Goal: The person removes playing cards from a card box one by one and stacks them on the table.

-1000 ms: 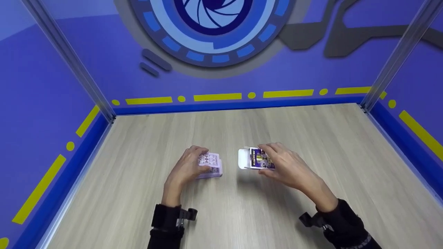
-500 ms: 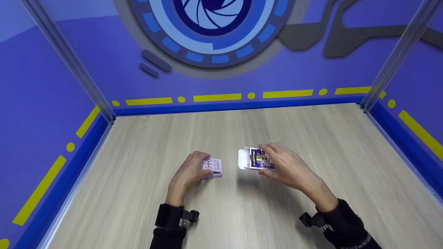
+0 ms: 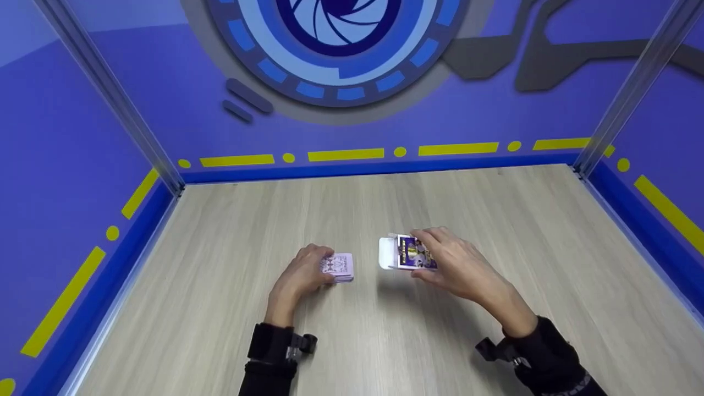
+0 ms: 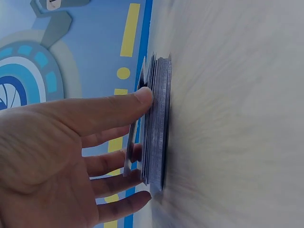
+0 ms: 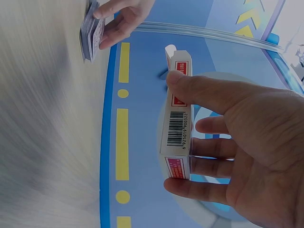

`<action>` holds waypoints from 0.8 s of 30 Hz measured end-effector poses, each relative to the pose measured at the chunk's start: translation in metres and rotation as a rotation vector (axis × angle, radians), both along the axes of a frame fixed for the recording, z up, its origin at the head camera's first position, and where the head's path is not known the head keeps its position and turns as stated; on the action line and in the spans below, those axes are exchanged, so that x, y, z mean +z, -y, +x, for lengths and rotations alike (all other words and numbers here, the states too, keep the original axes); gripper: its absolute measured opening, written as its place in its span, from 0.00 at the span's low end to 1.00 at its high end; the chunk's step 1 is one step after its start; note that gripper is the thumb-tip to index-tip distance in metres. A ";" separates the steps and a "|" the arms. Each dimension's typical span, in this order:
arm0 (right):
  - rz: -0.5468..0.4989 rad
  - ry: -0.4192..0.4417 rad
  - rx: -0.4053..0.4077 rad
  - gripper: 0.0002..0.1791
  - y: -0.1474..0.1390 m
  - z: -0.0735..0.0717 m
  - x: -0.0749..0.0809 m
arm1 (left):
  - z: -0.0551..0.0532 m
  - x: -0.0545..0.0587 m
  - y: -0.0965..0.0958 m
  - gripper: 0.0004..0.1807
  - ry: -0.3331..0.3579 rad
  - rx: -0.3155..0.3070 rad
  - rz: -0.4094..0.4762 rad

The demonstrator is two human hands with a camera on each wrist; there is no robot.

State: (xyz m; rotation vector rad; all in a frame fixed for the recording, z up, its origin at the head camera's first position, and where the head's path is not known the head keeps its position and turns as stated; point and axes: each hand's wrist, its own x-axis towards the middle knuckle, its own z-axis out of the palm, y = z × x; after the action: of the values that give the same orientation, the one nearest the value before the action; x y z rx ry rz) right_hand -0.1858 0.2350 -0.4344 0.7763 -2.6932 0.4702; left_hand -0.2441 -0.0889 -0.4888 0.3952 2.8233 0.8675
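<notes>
A stack of playing cards (image 3: 342, 266) with a patterned purple-and-white back lies on the table, its edges uneven. My left hand (image 3: 300, 273) grips the stack from the left, the thumb on the near edge and the fingers on the far edge. In the left wrist view, a top card or several stand slightly apart from the deck (image 4: 158, 128). To the right, my right hand (image 3: 461, 265) holds a card box (image 3: 416, 253) above the table between thumb and fingers. Its open end, with a white flap (image 3: 386, 253) out, faces the cards. A barcode shows on the box's side (image 5: 177, 128).
The wooden table (image 3: 363, 341) is bordered by blue-purple printed panels (image 3: 352, 132) at the back and both sides. Metal posts (image 3: 121, 110) stand at the corners. Both wrists wear black straps (image 3: 269, 346) with small camera mounts.
My left hand has moved a little right and nearer, and the spread cards now sit in a more compact stack. The right hand and the box have stayed in place.
</notes>
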 end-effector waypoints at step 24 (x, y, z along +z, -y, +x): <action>0.003 -0.033 0.020 0.42 -0.001 -0.001 -0.001 | 0.001 0.005 0.003 0.39 0.041 0.020 0.045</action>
State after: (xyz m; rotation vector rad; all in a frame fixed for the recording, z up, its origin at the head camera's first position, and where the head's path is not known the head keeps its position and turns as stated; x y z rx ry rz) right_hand -0.1867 0.2361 -0.4353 0.8051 -2.6588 0.4543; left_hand -0.2432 -0.0921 -0.4840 0.3523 2.7794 0.9343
